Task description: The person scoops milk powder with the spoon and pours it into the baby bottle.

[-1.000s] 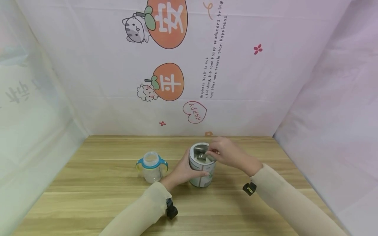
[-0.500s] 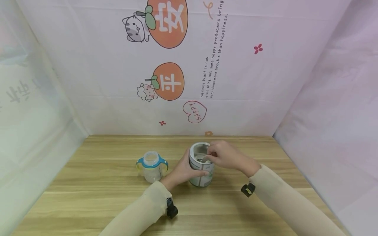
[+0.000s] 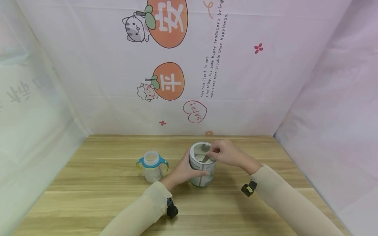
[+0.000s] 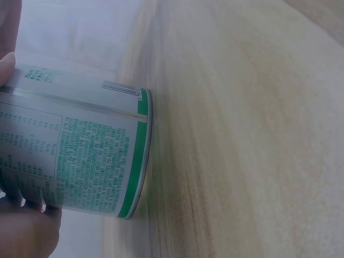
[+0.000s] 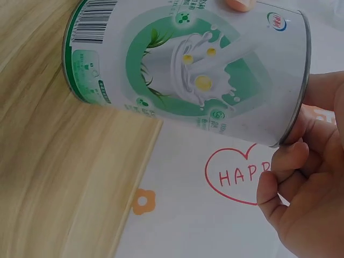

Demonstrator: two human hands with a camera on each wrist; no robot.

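Observation:
A white and green milk powder can (image 3: 203, 181) stands lidless on the table, its label large in the left wrist view and its milk-splash picture in the right. My left hand (image 3: 183, 170) grips the can's left side, thumb across the front. Over the rim, my right hand (image 3: 228, 154) pinches the thin grey handle of a scoop (image 3: 205, 159), which slants down inside the can; its bowl is hidden. In the right wrist view, the curled fingers (image 5: 290, 161) sit right at the can's rim. Left of the can stands a clear baby bottle (image 3: 152, 173) with blue handles and no lid.
The wooden table (image 3: 103, 167) ends at a white printed cloth backdrop (image 3: 236, 108), with pale cloth walls on both sides. The bottle stands close to my left wrist. Each wrist wears a black camera (image 3: 172, 209) on a strap.
My right hand has dipped slightly and risen again over the can. The scoop's round bowl showed earlier; now its slanted handle shows. Left hand, can and bottle stay put.

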